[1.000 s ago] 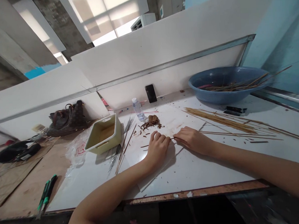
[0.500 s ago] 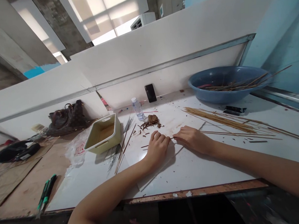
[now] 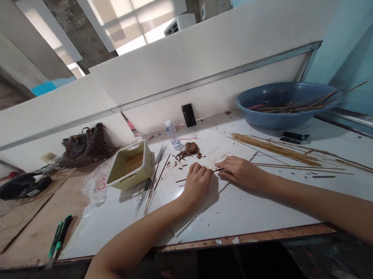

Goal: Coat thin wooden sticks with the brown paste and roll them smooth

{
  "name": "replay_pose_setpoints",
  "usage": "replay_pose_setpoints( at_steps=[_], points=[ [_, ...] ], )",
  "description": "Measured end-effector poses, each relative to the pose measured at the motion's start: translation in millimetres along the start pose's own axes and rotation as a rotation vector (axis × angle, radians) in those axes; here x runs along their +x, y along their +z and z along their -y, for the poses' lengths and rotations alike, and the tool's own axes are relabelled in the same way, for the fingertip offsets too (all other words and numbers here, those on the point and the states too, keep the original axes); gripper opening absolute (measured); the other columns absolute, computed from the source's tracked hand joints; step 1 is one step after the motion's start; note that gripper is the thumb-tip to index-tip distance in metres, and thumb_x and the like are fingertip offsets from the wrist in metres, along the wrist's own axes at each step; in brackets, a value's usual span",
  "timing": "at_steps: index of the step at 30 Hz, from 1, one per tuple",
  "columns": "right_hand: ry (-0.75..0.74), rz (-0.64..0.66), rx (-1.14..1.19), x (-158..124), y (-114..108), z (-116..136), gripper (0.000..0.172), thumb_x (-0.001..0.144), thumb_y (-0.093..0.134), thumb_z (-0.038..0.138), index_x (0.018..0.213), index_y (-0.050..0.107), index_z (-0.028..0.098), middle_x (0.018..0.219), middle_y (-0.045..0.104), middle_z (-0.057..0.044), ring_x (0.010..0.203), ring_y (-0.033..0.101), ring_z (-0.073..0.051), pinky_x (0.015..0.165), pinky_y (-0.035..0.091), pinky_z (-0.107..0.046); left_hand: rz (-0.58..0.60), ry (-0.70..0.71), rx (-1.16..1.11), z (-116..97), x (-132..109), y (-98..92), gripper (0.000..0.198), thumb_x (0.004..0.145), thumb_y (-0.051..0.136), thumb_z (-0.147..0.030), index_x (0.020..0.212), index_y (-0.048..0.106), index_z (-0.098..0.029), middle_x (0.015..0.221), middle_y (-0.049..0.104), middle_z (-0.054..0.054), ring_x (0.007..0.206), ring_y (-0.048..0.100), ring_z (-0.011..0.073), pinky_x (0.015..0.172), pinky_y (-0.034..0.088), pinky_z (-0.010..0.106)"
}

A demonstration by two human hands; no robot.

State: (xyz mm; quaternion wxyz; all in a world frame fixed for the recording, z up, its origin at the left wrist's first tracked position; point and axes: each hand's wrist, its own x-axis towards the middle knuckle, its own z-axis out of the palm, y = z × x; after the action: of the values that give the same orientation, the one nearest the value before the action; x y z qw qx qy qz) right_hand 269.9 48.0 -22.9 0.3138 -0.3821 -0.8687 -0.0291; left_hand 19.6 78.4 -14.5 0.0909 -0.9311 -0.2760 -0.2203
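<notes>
Stick [image 3: 216, 170] lies at the centre of the table [image 3: 228, 227], low over its white top, bridging the small gap between the person's hands; the left hand [image 3: 197, 181] grips it with curled fingers; the right hand [image 3: 238, 170], more stretched out, has its fingertips about the other end, though how firmly they pinch one cannot tell.

From the hands, the lump [image 3: 192, 147] sits between 10 and 11 o'clock, brown crumbs beside it; the bottle [image 3: 174, 137] stands just beyond at 10; the phone [image 3: 189, 115] leans on the partition [image 3: 209, 90] at 11; the basin [image 3: 273, 120], with sticks inside, is at 2; the bundle [image 3: 274, 149] lies between 2 and 3; the tub [image 3: 130, 180] is near 9.
</notes>
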Motion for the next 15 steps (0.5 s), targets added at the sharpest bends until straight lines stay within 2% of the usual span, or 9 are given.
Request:
replay_pose_setpoints(
  at_steps=[5, 10, 15],
  points=[
    [-0.009, -0.013, 0.027, 0.9, -2.8, 5.2, 0.022, 0.115, 0.057, 0.027, 0.121, 0.077, 0.020, 0.100, 0.080, -0.011, 0.095, 0.073, -0.029, 0.085, 0.060, -0.045, 0.013, -0.001, -0.020, 0.4, -0.3, 0.3, 0.023, 0.110, 0.054, -0.017, 0.110, 0.077, -0.023, 0.096, 0.073, 0.010, 0.100, 0.064, 0.0307, 0.099, 0.056, 0.052],
    [-0.008, -0.003, 0.055, -0.1, -4.4, 6.3, 0.023, 0.117, 0.054, 0.029, 0.122, 0.075, 0.020, 0.103, 0.079, -0.011, 0.097, 0.072, -0.029, 0.087, 0.060, -0.045, -0.019, -0.028, -0.058, 0.4, -1.3, 4.1, 0.029, 0.113, 0.052, -0.019, 0.133, 0.073, -0.021, 0.102, 0.077, 0.011, 0.105, 0.066, 0.0317, 0.102, 0.056, 0.052],
    [-0.004, 0.018, 0.068, -2.2, -4.0, 5.5, 0.022, 0.116, 0.054, 0.024, 0.120, 0.076, 0.020, 0.099, 0.079, -0.010, 0.094, 0.072, -0.028, 0.083, 0.059, -0.042, -0.009, -0.003, -0.077, 1.2, -2.7, 3.9, 0.022, 0.112, 0.054, -0.017, 0.120, 0.074, -0.022, 0.099, 0.076, 0.009, 0.103, 0.064, 0.0306, 0.102, 0.056, 0.050]
  ],
)
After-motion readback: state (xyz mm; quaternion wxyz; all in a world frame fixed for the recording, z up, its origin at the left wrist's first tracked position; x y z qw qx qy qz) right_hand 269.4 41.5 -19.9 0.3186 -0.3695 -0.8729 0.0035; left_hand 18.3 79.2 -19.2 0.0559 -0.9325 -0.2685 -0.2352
